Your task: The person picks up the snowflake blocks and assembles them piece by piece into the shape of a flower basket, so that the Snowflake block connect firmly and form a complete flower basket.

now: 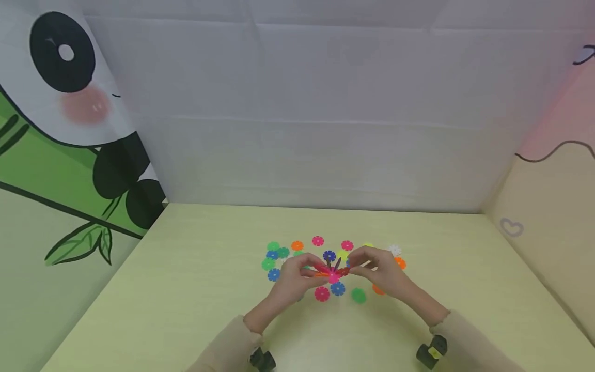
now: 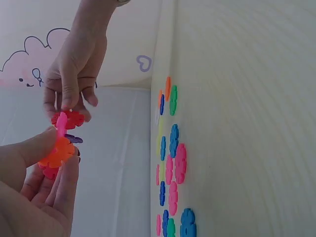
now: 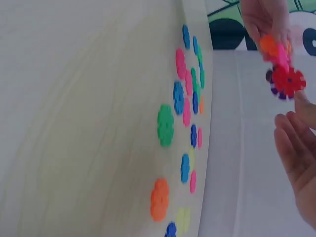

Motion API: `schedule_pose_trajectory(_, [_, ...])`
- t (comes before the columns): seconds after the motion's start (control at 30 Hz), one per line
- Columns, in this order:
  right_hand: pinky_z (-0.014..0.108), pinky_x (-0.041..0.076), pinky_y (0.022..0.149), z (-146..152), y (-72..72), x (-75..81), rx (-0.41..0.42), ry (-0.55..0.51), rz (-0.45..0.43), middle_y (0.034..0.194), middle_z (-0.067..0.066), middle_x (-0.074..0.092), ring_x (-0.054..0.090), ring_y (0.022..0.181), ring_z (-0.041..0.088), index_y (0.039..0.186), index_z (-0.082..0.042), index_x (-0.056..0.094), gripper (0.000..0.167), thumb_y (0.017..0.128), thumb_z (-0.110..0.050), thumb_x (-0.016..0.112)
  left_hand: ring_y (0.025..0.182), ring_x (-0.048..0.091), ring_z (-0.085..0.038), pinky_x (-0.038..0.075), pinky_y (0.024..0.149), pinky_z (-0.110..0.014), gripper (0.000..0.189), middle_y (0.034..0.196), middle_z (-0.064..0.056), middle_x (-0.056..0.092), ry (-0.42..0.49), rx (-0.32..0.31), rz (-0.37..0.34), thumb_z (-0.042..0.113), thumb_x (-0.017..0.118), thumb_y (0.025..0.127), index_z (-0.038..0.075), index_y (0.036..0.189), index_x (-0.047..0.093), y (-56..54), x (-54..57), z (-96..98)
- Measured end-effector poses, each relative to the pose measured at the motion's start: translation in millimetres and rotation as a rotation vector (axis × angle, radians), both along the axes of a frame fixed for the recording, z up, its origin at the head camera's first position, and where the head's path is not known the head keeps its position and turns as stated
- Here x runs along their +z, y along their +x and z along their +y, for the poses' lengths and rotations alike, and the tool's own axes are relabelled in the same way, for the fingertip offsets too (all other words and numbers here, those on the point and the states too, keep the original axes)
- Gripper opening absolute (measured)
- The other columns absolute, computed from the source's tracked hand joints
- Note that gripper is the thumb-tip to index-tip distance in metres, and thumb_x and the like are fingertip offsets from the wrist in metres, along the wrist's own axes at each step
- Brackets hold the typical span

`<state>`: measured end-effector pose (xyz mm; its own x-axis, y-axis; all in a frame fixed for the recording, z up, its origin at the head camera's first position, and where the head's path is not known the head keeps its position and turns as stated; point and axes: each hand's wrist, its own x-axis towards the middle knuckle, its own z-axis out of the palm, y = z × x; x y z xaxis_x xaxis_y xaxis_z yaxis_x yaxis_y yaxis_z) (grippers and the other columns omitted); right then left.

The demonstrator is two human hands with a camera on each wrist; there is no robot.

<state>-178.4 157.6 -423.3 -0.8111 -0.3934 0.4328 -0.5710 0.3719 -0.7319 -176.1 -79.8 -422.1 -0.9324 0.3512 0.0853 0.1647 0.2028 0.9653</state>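
Above the table, both hands hold a small cluster of notched plastic snowflake discs joined at angles. My left hand (image 1: 297,276) pinches its left side, thumb against an orange disc (image 2: 58,153), with a red-pink disc at the fingers. A bright pink disc (image 1: 333,278) sits in the middle of the cluster. On the right, a red disc (image 3: 290,81) is at the thumb and fingertips of my right hand (image 1: 381,268). Dark purple discs (image 2: 74,138) stick out from the far side of the pink one.
Loose discs lie scattered on the pale table (image 1: 186,289) around and beyond the hands, including a green disc (image 1: 358,295), a blue disc (image 1: 338,289) and a pink disc (image 1: 322,294). A white backdrop (image 1: 297,155) rises behind, with printed panels at both sides.
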Motion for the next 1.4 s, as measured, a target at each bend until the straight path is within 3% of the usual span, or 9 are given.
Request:
schedule_pose_trajectory(0.13, [0.029,0.054,0.067,32,-13.1,-9.4,-0.026,0.169,-0.085,0.088,0.010,0.067,0.061,0.078,0.015,0.098,0.002,0.067,0.020,0.080,0.000,0.075,0.081,0.067,-0.021,0.055,0.071,-0.031,0.023,0.099,-0.005,0.064,0.002,0.024,-0.007,0.010,0.077,0.080,0.003,0.098,0.066,-2.5,-1.6,-7.7])
schedule_pose_trajectory(0.27, [0.028,0.051,0.067,59,-22.1,-24.2,0.017,0.305,-0.134,0.085,0.005,0.064,0.057,0.076,0.016,0.094,0.004,0.067,0.019,0.078,0.001,0.076,0.082,0.067,-0.022,0.055,0.071,-0.032,0.023,0.099,-0.006,0.065,-0.001,0.036,-0.009,0.011,0.078,0.080,0.003,0.098,0.065,-3.9,-3.1,-16.3])
schedule_pose_trajectory(0.5, [0.026,0.047,0.069,76,-29.0,-39.7,0.091,0.319,-0.285,0.087,-0.001,0.060,0.052,0.078,0.016,0.096,-0.002,0.067,0.025,0.075,-0.006,0.080,0.080,0.066,-0.022,0.055,0.070,-0.032,0.023,0.097,-0.006,0.065,-0.032,0.039,-0.015,0.010,0.077,0.081,0.001,0.098,0.065,-6.8,-6.8,-24.8])
schedule_pose_trajectory(0.6, [0.026,0.046,0.068,78,-28.9,-44.9,0.112,0.331,-0.305,0.086,-0.002,0.058,0.050,0.078,0.016,0.095,-0.004,0.066,0.026,0.074,-0.008,0.081,0.081,0.067,-0.022,0.055,0.071,-0.032,0.024,0.096,-0.007,0.065,-0.036,0.043,-0.022,0.009,0.077,0.081,0.000,0.099,0.065,-7.6,-9.7,-26.1])
schedule_pose_trajectory(0.77, [0.026,0.045,0.066,78,-28.7,-48.2,0.117,0.353,-0.267,0.083,-0.003,0.054,0.048,0.076,0.015,0.092,-0.006,0.062,0.025,0.074,-0.005,0.080,0.082,0.067,-0.024,0.055,0.071,-0.032,0.024,0.097,-0.007,0.065,-0.032,0.049,-0.030,0.008,0.076,0.081,0.000,0.100,0.064,-8.7,-14.2,-26.8])
schedule_pose_trajectory(1.03, [0.028,0.048,0.068,71,-29.9,-39.8,0.042,0.396,-0.151,0.082,-0.007,0.057,0.052,0.075,0.012,0.087,-0.011,0.057,0.025,0.076,0.002,0.076,0.082,0.067,-0.024,0.055,0.073,-0.032,0.025,0.100,-0.009,0.065,0.019,0.054,-0.030,0.006,0.076,0.081,-0.002,0.100,0.063,-12.3,-17.7,-20.3])
schedule_pose_trajectory(1.2, [0.027,0.052,0.070,47,-20.6,-26.0,-0.003,0.255,-0.095,0.087,-0.002,0.064,0.059,0.077,0.014,0.090,-0.007,0.062,0.020,0.078,0.005,0.074,0.081,0.068,-0.025,0.055,0.072,-0.033,0.027,0.099,-0.010,0.066,0.050,0.083,-0.035,0.005,0.077,0.079,-0.003,0.101,0.064,-11.2,-11.8,-11.1])
schedule_pose_trajectory(1.4, [0.027,0.054,0.062,6,-2.7,-8.7,-0.058,0.046,0.092,0.084,0.001,0.067,0.063,0.070,0.012,0.091,-0.005,0.064,0.022,0.076,0.006,0.076,0.080,0.068,-0.025,0.055,0.070,-0.035,0.028,0.102,-0.011,0.066,0.092,0.097,-0.046,0.006,0.076,0.081,-0.002,0.104,0.064,-8.6,-4.8,-0.6])
